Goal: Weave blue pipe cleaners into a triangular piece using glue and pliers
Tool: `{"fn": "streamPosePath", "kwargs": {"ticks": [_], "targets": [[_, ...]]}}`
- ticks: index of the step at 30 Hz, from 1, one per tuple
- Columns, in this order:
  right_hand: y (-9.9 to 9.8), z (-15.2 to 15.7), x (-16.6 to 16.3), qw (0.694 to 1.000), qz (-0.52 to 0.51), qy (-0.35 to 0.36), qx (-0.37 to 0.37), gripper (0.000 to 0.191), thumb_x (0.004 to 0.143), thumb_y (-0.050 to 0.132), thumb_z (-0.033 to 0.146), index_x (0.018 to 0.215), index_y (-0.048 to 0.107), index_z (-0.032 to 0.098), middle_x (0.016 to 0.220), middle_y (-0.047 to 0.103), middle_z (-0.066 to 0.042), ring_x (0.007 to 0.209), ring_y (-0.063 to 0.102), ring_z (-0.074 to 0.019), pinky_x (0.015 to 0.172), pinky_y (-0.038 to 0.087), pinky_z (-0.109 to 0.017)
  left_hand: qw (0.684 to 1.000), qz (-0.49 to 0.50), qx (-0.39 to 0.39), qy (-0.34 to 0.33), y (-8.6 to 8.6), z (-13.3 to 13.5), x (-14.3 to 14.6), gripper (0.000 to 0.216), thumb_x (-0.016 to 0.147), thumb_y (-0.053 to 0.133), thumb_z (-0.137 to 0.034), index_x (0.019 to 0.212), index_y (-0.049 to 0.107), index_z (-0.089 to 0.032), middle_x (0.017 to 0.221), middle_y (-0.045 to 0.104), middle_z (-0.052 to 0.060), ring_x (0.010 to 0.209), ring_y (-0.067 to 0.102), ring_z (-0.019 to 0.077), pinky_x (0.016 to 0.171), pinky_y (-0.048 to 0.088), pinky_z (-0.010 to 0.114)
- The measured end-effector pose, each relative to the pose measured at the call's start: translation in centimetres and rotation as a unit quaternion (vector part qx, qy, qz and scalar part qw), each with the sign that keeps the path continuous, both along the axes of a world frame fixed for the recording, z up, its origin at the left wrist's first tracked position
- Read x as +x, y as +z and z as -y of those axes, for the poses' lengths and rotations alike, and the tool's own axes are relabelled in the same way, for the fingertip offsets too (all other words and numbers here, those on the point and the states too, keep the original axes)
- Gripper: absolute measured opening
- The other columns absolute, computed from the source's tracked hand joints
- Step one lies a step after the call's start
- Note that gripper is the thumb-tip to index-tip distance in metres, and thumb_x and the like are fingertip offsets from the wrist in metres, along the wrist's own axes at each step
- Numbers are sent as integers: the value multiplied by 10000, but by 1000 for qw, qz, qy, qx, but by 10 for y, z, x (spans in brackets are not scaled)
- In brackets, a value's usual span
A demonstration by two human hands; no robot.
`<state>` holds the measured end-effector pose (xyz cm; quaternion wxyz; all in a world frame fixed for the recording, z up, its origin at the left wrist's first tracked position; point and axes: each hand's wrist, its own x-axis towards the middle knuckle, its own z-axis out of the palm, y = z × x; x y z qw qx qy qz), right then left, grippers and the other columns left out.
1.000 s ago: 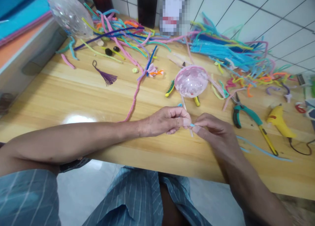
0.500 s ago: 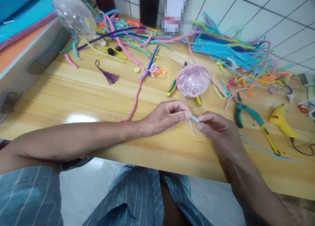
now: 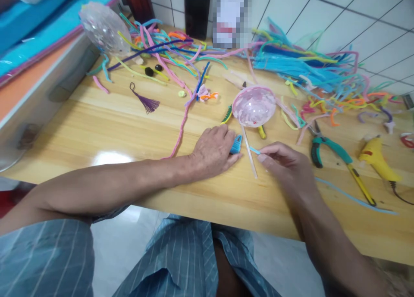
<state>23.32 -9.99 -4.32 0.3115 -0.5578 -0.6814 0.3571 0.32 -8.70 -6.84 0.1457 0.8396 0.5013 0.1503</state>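
My left hand point(image 3: 215, 149) rests on the wooden table point(image 3: 97, 124), its fingers curled over a small blue coiled pipe-cleaner piece point(image 3: 236, 144). My right hand point(image 3: 284, 165) pinches the end of a light blue pipe cleaner point(image 3: 255, 150) between thumb and forefinger. Between the two hands a thin pale stick point(image 3: 249, 151) lies on the table, running up to a clear pink ball point(image 3: 254, 106) just beyond my hands.
Green-handled pliers point(image 3: 326, 148) and a yellow glue gun point(image 3: 377, 158) lie to the right. Heaps of coloured pipe cleaners point(image 3: 300, 70) cover the far side. A clear ball point(image 3: 105, 27), a purple tassel point(image 3: 147, 102) and a long pink pipe cleaner point(image 3: 181, 129) lie at the left.
My hands have drawn apart. The left hand has let go of the light blue pipe cleaner's end and dropped onto the blue coiled piece on the table; the right still pinches the pipe cleaner.
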Motion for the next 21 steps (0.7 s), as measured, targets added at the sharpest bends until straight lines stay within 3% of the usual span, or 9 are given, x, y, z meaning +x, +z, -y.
{"fn": "streamPosePath", "kwargs": {"ticks": [5,10,13,18,21], "targets": [[-2,-1,-3,1000,-14,-1,-16,52,874,760,335,852,751,289,777,722,8,705,639,-182,693,532,-346,998,60,7,1,-8,-6,-3,240,960,563,-293,1124,620,-127,1148,677,186,1086,626,339,920,469,462],[-6,2,-2,999,-27,-31,-6,60,872,783,347,894,763,296,790,727,6,723,643,-185,717,541,-352,966,250,-65,-28,-13,-10,-5,62,904,556,-153,955,558,-187,862,644,39,810,597,186,781,453,338],[-6,5,-3,997,-40,-48,36,78,877,799,364,905,767,299,802,721,0,729,636,-187,717,549,-356,898,406,-165,-27,-11,-10,-3,125,919,630,-251,906,517,-201,819,603,-11,737,551,127,707,435,275],[-7,6,-8,984,-116,-58,126,86,854,845,319,863,763,296,875,723,-6,807,670,-178,731,559,-330,728,568,-384,-6,-4,-6,6,251,890,726,-369,925,566,-179,849,679,4,667,585,93,649,466,248],[-9,6,-11,979,-158,-72,102,89,848,857,309,875,774,294,1019,754,-28,941,716,-199,823,593,-355,680,596,-427,11,-2,-3,10,260,902,718,-396,944,601,-168,871,703,21,642,595,86,629,466,247]]}}
